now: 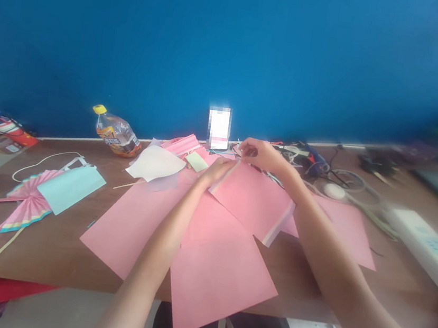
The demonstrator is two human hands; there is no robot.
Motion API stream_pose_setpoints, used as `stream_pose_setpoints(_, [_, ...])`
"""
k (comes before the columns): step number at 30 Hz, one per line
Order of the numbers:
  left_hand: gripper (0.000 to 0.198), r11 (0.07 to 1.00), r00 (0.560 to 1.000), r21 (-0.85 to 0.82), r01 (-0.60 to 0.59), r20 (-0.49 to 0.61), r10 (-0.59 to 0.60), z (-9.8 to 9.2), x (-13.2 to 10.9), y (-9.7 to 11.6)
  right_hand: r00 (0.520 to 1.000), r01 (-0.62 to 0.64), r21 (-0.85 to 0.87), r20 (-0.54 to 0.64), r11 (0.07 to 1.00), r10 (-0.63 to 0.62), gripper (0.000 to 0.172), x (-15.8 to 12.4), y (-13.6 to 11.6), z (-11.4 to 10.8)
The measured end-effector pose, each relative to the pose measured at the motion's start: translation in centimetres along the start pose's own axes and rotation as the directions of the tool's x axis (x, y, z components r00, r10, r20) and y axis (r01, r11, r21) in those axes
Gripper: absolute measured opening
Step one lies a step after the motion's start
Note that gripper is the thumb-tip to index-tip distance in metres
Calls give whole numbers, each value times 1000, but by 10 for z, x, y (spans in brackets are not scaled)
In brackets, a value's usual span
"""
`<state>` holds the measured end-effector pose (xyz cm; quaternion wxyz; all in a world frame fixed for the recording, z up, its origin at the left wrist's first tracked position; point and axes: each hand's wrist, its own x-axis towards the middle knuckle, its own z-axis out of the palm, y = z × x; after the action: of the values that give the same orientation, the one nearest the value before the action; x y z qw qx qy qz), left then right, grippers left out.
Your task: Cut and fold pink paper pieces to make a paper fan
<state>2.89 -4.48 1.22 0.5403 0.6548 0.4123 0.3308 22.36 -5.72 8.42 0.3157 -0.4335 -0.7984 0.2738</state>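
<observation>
Bottle (116,135), yellow-capped, is lying on its side left of the phone (219,128), its contents unclear. Just below the phone, the left hand (213,173) and right hand (258,153) are both pinching the folded edge of a pink sheet (256,203). Bare table (53,245) is showing lower left of the phone.

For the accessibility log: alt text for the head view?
Left hand and right hand hold the far edge of a pink sheet on a brown table strewn with pink paper. Pleated fan at left; bottle and phone by the blue wall.
</observation>
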Motion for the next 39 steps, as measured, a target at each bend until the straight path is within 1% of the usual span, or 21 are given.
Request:
stream_pose_setpoints(4, [40, 998, 998, -29, 49, -39, -50, 2, -2, 1, 998, 6, -2, 66, 1000, -5, 29, -1, 0, -2])
stream_pose_setpoints(7, [46, 999, 999, 3, 32, -43, -32, 3, -3, 4, 996, 7, 10, 91, 1000, -8, 29, 0, 3, -1])
stream_pose_setpoints(11, [51, 1000, 999, 3, -4, 35, 4, 4, -5, 6, 999, 2, -46, 40, 999, 0, 24, 2, 12, 3])
stream_pose_setpoints(14, [52, 1000, 998, -7, -9, 61, 9, 5, -6, 7, 1000, -16, -66, 16, 998, 17, 24, 3, 15, 5])
stream_pose_setpoints(17, [52, 1000, 998, 12, -24, 67, 23, 5, -5, 7, 999, -31, -43, 20, 999, 32, 25, 4, 16, 6])
stream_pose_setpoints(23, [54, 990, 996, 126, -69, 62, 62, 3, -2, 6, 999, -36, -19, 26, 999, 36, 26, 4, 18, 7])
stream_pose_setpoints(27, [55, 991, 994, 106, -84, 74, 77, 3, -2, 6, 1000, -20, -40, 9, 999, 20, 27, 4, 21, 8])
stream_pose_setpoints(32, [53, 987, 989, 100, -123, 94, 113, 3, -2, 3, 1000, -8, -36, 21, 999, 9, 26, 5, 24, 9])
stream_pose_setpoints(39, [49, 983, 989, 116, -141, 71, 133, 3, 3, -5, 1000, 0, 12, 25, 1000, -1, 25, 6, 24, 8])
